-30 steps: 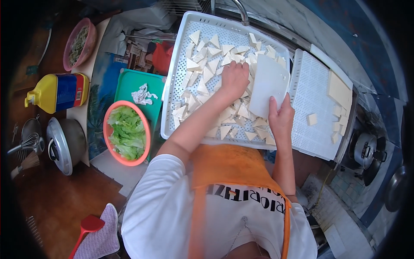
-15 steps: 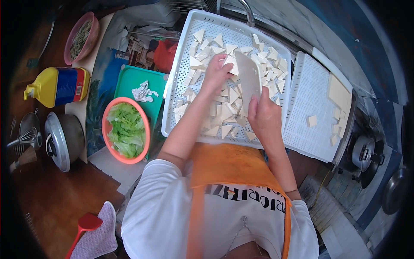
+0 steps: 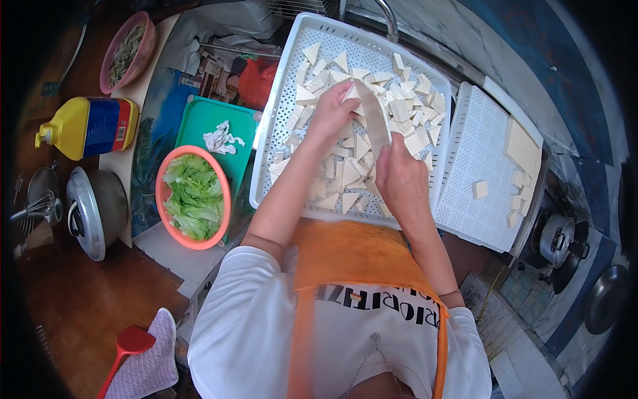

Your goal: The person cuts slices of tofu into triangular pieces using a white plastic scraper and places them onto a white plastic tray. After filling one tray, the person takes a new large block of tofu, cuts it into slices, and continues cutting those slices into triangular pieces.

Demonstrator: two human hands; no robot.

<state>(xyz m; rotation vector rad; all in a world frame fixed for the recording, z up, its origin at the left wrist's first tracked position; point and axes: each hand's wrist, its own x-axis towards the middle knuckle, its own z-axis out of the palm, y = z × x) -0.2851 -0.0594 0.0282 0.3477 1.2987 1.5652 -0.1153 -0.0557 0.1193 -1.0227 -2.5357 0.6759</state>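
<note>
Over a white perforated tray (image 3: 282,100) my left hand (image 3: 332,114) pinches a piece of white tofu (image 3: 353,93) between thumb and fingers. My right hand (image 3: 403,178) is wrapped round the handle of a cleaver (image 3: 376,120), whose blade is turned edge-on and meets the held piece. Many tofu triangles and chunks (image 3: 351,174) lie scattered in the tray below both hands. The cleaver's handle is hidden in my right fist.
A second white perforated tray (image 3: 465,163) at the right holds a tofu slab (image 3: 522,147) and several blocks. Leftward are a pink basin of lettuce (image 3: 193,199), a green tray (image 3: 199,126) with crumpled tissue, a yellow-blue jug (image 3: 86,128) and a lidded pot (image 3: 100,213). A faucet (image 3: 389,20) stands behind.
The cleaver blade has turned from showing its broad face to nearly edge-on. My right hand has tilted and shifted slightly left and down; my left hand stays nearly in place on the tofu.
</note>
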